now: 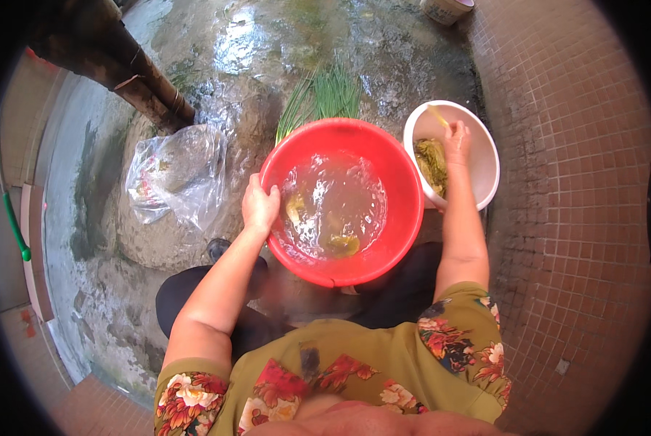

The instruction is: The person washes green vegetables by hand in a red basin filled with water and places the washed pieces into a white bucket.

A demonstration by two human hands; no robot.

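My left hand [261, 204] grips the left rim of a red plastic basin [403, 218] that holds murky, rippling water. Two yellow-green leafy vegetable pieces lie in that water, one near the left side and one [343, 245] near the bottom. At the right, my right hand [457, 143] is over a white plastic bucket [486, 163], its fingers closed on a thin yellowish vegetable strip [438, 116]. A heap of dark yellow-green leafy vegetables [432, 163] rests inside the bucket, partly hidden by my right hand and forearm.
Long green onions [336, 92] lie on the wet concrete floor [249, 109] behind the basin. A clear plastic bag [178, 174] sits to the left, beside brown poles [156, 98]. Another pale bucket [442, 11] stands at the top right, near the tiled surface [576, 180].
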